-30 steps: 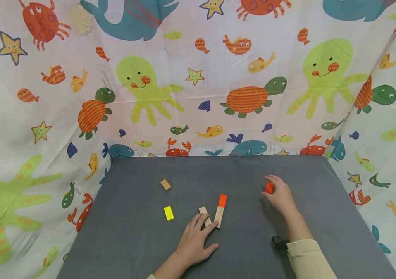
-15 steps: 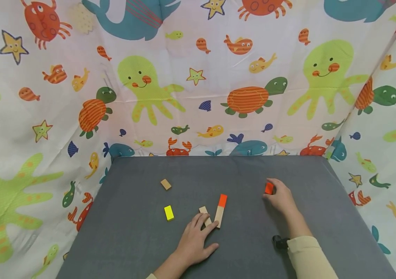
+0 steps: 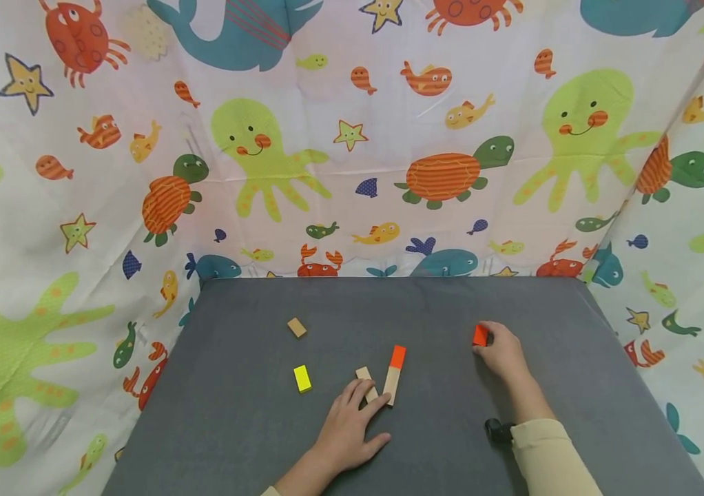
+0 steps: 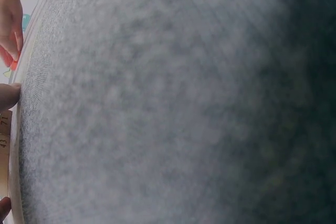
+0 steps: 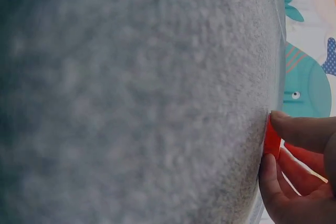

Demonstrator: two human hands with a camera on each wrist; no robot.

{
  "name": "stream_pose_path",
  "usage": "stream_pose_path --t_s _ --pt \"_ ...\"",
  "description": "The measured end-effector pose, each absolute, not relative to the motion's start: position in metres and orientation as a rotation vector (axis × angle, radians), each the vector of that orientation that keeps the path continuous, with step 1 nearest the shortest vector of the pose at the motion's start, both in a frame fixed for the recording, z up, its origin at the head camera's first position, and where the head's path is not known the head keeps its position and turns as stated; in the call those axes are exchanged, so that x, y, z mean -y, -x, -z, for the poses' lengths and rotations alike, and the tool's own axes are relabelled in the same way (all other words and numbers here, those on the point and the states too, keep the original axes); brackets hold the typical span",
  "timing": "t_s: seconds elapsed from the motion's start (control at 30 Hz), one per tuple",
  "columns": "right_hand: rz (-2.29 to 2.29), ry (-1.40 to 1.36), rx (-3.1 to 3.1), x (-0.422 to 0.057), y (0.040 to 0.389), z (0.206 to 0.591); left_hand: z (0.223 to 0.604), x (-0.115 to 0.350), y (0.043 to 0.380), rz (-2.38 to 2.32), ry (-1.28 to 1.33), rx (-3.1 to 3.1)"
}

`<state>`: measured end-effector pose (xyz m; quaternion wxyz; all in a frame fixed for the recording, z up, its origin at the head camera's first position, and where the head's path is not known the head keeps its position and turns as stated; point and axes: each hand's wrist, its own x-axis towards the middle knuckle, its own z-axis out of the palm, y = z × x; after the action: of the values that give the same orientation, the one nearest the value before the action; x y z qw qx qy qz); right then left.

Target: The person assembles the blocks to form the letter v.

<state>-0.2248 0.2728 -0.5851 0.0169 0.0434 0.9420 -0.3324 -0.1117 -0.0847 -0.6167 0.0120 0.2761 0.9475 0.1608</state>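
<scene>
Red-orange and small, a rectangular block (image 3: 479, 335) sat right of centre in the frame, pinched between thumb and fingers in the grip of the right hand (image 3: 504, 353). Standing or placing it seemed the step in hand; next, I judged, called for easing off without tipping it. Lower centre, the left hand (image 3: 347, 430) lay relaxed, fingers spread, touching a pale, slim wooden block (image 3: 364, 375).
</scene>
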Motion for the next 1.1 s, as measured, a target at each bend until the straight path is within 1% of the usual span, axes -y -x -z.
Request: stream_pose_path --t_s 0.43,0.83,1.1 --pt "1.04 -0.311 -2.866 -0.275 0.228 0.585 0.615 0.083 0.111 -0.5 -0.862 -2.947" --pt "1.095 -0.198 -2.891 -0.269 0.228 0.572 0.617 0.084 0.111 -0.469 -0.822 -2.941" --pt "1.112 -0.196 -2.871 -0.259 0.228 0.565 0.619 0.085 0.111 -0.484 -0.846 -2.969"
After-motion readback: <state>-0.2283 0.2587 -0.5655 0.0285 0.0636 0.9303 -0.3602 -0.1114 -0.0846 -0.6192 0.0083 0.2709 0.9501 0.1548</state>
